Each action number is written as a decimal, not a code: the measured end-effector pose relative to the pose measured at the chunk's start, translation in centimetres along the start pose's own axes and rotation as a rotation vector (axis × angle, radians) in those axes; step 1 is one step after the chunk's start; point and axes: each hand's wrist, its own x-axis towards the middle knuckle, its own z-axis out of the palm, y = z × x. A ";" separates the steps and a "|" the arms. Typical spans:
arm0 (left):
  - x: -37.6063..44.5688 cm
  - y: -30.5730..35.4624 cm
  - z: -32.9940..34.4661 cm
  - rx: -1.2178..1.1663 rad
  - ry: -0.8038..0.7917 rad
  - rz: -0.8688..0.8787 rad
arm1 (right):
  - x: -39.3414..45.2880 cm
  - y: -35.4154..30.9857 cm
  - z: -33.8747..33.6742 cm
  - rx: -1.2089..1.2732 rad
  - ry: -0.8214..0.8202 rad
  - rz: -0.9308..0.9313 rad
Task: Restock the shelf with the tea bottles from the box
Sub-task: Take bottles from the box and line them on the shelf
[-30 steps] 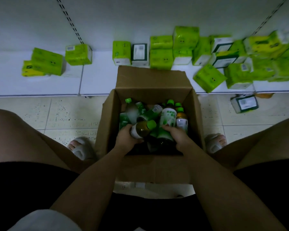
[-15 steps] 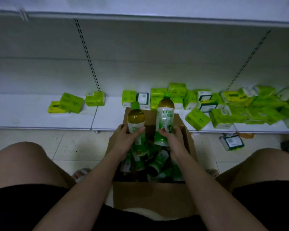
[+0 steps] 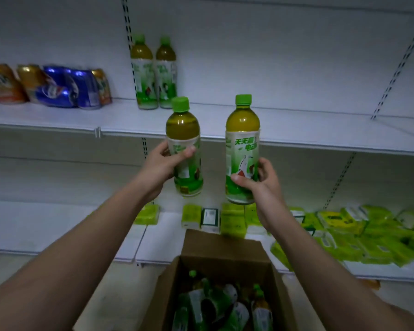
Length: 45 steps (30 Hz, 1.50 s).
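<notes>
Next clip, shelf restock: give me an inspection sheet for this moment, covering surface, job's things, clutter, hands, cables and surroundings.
Surface: white metal middle shelf, mostly bare on its right part.
Job's things: two green-capped tea bottles standing on the shelf; open brown cardboard box below, more bottles lying inside.
Clutter: shiny blue and orange snack bags at the shelf's left; green tissue packs scattered on the bottom shelf.
Hands: left hand grips the shorter-looking tea bottle; right hand grips the taller tea bottle; both upright, off the shelf.
Cables: nothing seen.
Surroundings: white back panel with slotted uprights; dim light.
</notes>
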 end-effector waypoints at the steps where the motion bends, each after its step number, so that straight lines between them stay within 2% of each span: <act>1: 0.6 1.7 0.0 -0.003 -0.008 0.022 | 0.6 -1.2 0.3 -0.020 -0.010 -0.043; 5: 3.3 7.0 0.2 -0.027 -0.017 0.083 | 3.1 -5.1 1.2 -0.076 -0.085 -0.150; 9: 6.0 9.4 0.4 -0.022 0.014 0.107 | 5.9 -7.4 2.1 -0.117 -0.116 -0.170; 16: 9.7 8.5 1.1 0.001 0.119 0.081 | 10.7 -9.0 3.6 -0.175 -0.103 -0.150; 24: 12.7 7.3 1.2 0.114 0.059 0.083 | 13.7 -8.1 3.5 -0.292 -0.154 -0.133; 32: 13.1 6.5 1.9 0.152 0.107 0.136 | 14.6 -8.0 4.6 -0.475 -0.174 -0.153; 38: 11.8 7.1 2.7 0.272 0.120 0.142 | 14.0 -9.0 4.0 -0.686 -0.227 -0.043; 42: 10.5 6.4 1.1 0.488 0.057 0.089 | 12.9 -8.8 2.4 -0.750 -0.200 -0.010; 45: 9.4 5.3 0.3 0.657 0.028 0.147 | 12.7 -9.0 1.9 -0.736 -0.149 -0.045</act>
